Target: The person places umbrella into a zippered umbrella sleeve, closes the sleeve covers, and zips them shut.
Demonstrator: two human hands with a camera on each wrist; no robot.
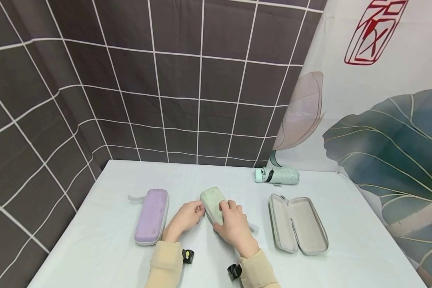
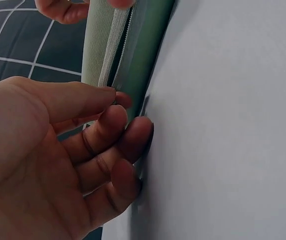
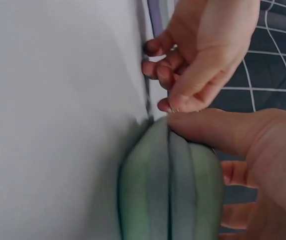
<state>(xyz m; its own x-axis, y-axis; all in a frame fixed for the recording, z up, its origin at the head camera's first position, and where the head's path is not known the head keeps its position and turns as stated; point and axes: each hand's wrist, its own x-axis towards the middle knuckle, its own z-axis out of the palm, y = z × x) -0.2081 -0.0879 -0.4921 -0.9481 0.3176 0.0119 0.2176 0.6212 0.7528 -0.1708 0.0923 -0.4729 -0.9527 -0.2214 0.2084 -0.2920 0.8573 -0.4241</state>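
Note:
A pale green zip case [image 1: 213, 203] lies slanted on the white table. My right hand [image 1: 233, 225] grips it from above, its thumb at the near end by the zip seam. At the case's left side, my left hand [image 1: 187, 216] pinches the zipper's small pull between thumb and index finger. The left wrist view shows the zipper [image 2: 123, 47] with its seam slightly parted above those fingertips. In the right wrist view the rounded end of the green case [image 3: 155, 185] faces the camera, and the left hand [image 3: 197, 65] is just beyond it.
A purple zip case [image 1: 152, 218] with a strap lies to the left. On the right, another case [image 1: 307, 226] lies unfolded, its grey lining showing. A folded mint-green umbrella [image 1: 279, 175] rests at the back edge of the table [image 1: 104, 240], near the hanging cloth.

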